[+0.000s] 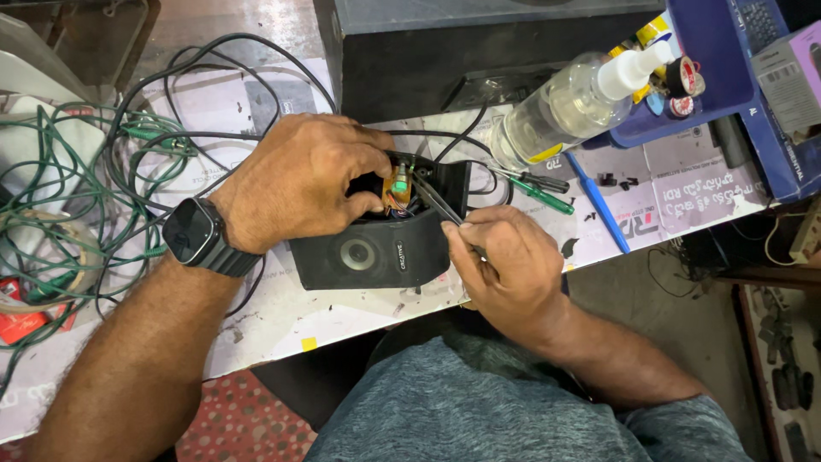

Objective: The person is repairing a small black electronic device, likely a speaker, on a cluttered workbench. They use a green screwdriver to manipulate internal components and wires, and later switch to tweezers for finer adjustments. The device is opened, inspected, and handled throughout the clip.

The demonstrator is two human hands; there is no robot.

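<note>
While the right hand (pixel 511 261) at the bench's near edge pinches tweezers (pixel 438 202), their tips reach into the open back of a black speaker (pixel 376 248) lying on the papered bench (pixel 282 316). Beside them, the left hand (pixel 299 180), a black watch (pixel 198 235) on its wrist, grips the speaker's top by a small circuit board (pixel 398 184). Beyond lie a green screwdriver (pixel 539 192), a spray bottle (pixel 573 98) and green cables (pixel 77 188).

left hand (pixel 295 184) hides far-left part of black speaker (pixel 376 248) | tool (pixel 438 201) handle buried in right hand (pixel 505 261), kind unclear | small circuit board (pixel 398 184) parts too small to tell | green wires (pixel 68 197) cut off left | blue tray (pixel 710 77) cut off far right
</note>
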